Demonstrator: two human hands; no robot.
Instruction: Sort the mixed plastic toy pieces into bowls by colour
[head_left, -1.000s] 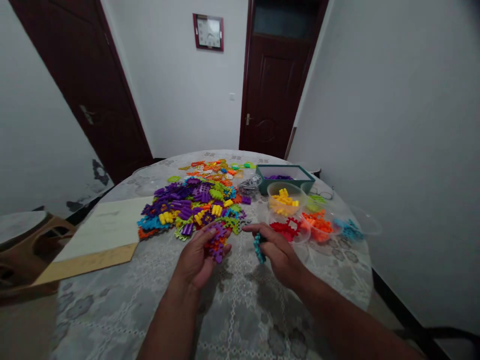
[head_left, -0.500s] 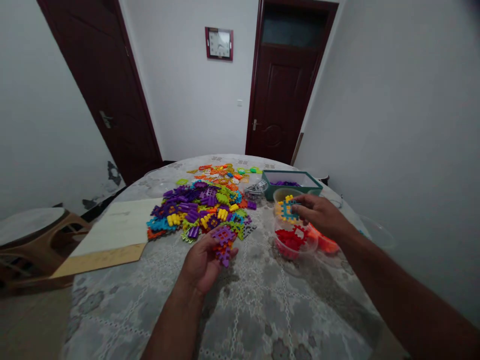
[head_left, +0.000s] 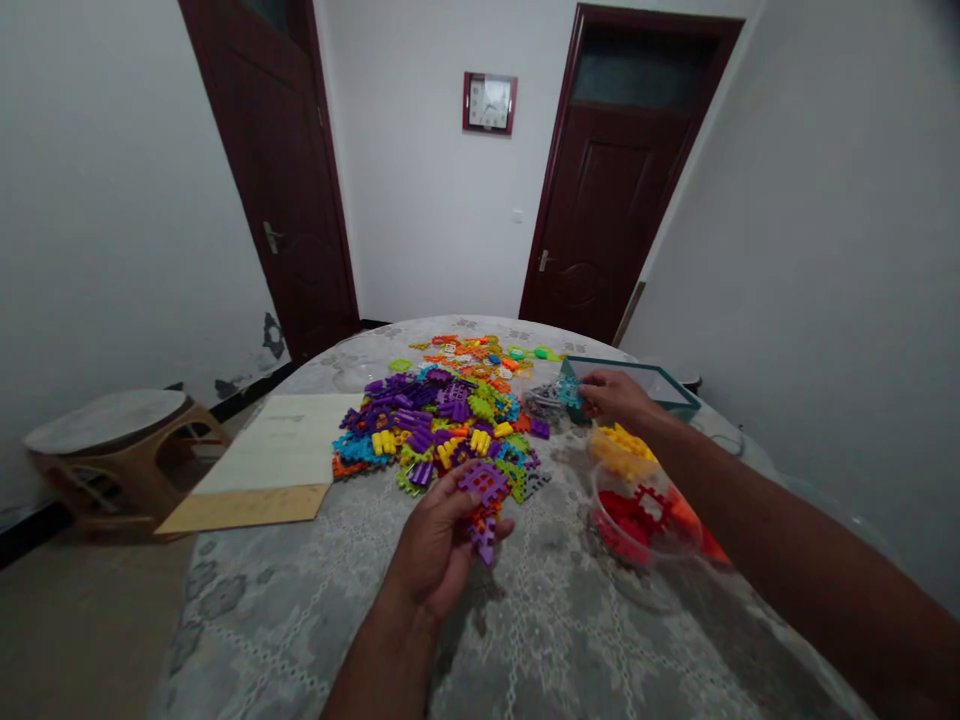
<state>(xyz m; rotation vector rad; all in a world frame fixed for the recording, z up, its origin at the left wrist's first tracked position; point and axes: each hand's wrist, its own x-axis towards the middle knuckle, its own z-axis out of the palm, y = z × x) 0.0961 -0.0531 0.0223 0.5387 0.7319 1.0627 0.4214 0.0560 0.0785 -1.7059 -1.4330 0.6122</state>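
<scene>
My left hand (head_left: 442,540) is closed around a few toothed plastic building pieces (head_left: 484,490), purple on top with some orange beneath. Farther forward on the right, my right hand (head_left: 619,395) pinches a light blue toothed building piece (head_left: 570,391) between thumb and fingers. That piece is at the near left corner of a green-edged box (head_left: 679,395), beside a clear bowl of grey pieces (head_left: 541,400). Below my right forearm stand clear tubs with yellow pieces (head_left: 621,450) and red pieces (head_left: 626,525). Left of them lies a large mixed pile of building pieces (head_left: 435,415).
A patterned grey cloth covers the table (head_left: 300,620). At the left lies a cardboard sheet (head_left: 277,445). Orange pieces (head_left: 694,520) sit partly hidden behind the red tub. A stool (head_left: 112,460) stands off the table's left side.
My right hand has moved forward from the yellow tub to the box corner; the yellow piece is no longer in it, and the blue one remains. The view has turned slightly left.
</scene>
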